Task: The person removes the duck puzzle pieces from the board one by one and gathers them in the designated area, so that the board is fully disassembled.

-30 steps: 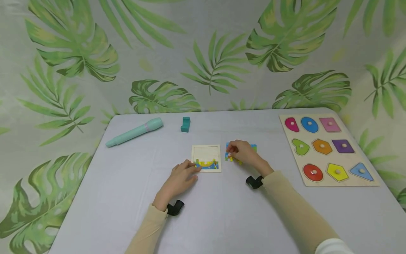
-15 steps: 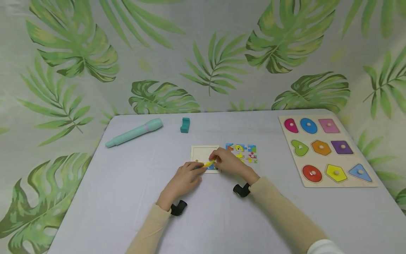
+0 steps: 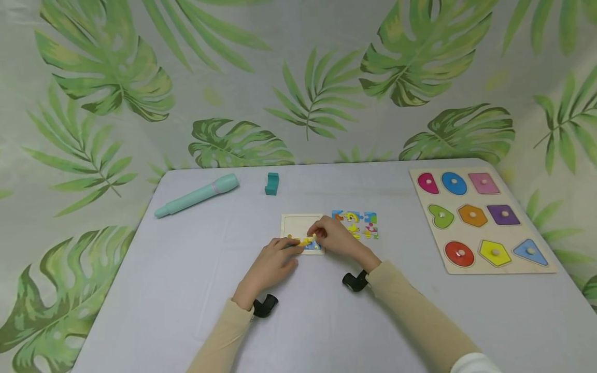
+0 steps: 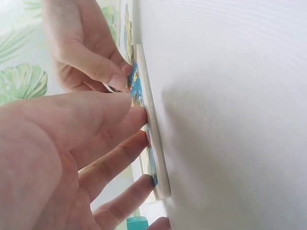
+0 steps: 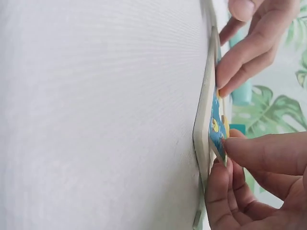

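Right grip (image 3: pixel 333 235) pinches a puzzle piece (image 5: pixel 218 145) — left grip (image 3: pixel 270 263), spread, hides part of the tray (image 3: pixel 294 225); beyond, a teal block (image 3: pixel 272 184).

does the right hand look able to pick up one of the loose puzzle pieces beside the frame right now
Probably not this instant: the right hand appears to pinch a puzzle piece at the wooden frame. Otherwise the loose pieces lie close by, mostly uncovered.
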A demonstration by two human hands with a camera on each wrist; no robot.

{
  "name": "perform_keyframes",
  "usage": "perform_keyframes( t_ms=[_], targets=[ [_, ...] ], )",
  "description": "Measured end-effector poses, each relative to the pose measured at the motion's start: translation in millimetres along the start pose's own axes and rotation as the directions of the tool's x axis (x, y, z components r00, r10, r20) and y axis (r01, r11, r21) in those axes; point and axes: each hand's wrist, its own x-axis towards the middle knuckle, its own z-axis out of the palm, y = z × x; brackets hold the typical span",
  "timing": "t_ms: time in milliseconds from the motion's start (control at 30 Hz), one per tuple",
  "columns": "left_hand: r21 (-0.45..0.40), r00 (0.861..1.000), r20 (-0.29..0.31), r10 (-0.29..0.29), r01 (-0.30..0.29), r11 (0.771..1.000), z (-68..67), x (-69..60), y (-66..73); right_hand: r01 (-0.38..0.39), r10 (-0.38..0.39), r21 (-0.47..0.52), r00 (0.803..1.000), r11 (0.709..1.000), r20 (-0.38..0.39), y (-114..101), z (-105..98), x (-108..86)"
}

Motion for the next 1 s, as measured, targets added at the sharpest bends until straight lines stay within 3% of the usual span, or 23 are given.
perform_keyframes(
  t_ms=[400,500,667,1000],
  targets=[
    [-0.027,1.0,-0.016,-0.001,0.001,1.0,-0.3,-0.4,1.2,-0.001,0.001,0.02,1.0,1.0,-0.024,2.8,-10.0,-6.7],
    [-0.019,1.0,-0.02,-0.004,0.004,1.0,0.2,-0.6,0.8,-0.023,0.025,0.056,0.999,0.998,-0.042,7.9,-21.1,-15.5],
    [-0.024,1.0,-0.013,-0.021,0.021,1.0,-0.3,-1.1,1.0,-0.126,0.13,0.097,0.991,0.987,-0.04,21.2,-43.3,-36.8],
    [-0.037,1.0,-0.014,-0.017,0.016,0.999,-0.7,-1.4,1.3,-0.211,0.213,0.051,0.976,0.976,-0.047,47.8,-73.0,-79.5]
  ],
)
